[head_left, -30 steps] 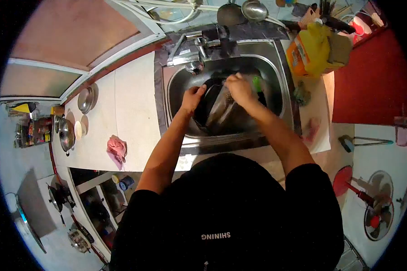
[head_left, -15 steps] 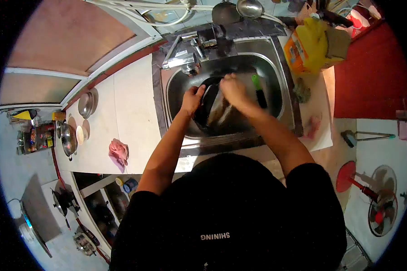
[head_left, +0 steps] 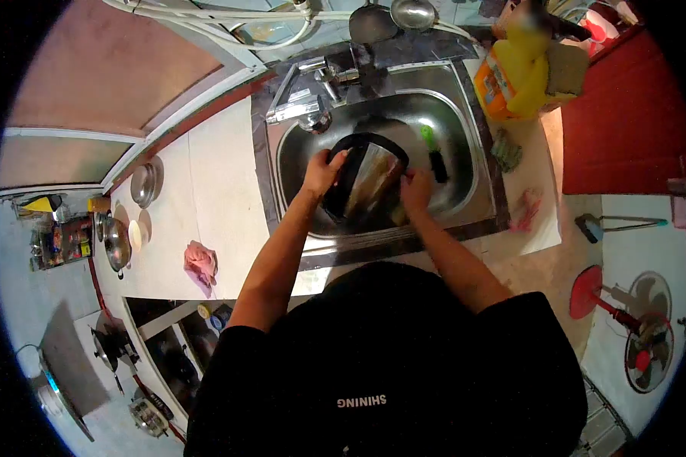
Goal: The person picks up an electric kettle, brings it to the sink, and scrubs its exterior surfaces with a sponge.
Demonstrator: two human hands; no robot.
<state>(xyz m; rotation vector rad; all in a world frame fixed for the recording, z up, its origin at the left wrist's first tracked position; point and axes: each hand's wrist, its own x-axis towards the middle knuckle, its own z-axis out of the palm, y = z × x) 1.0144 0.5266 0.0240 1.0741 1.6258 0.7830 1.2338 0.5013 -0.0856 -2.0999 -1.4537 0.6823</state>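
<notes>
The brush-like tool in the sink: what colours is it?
Bright green at one end, black at the other, seen best in the head view.

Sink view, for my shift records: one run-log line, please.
dark-rimmed vessel: in sink | left hand: gripping rim | right hand: at right edge, grasp unclear | green-and-black utensil: right of vessel

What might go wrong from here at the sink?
The left hand appears to grip the dark-rimmed pan at one edge, so it could slip and knock the sink. The green-handled brush lies loose beside the right hand; a wide sweep might bump it.
</notes>
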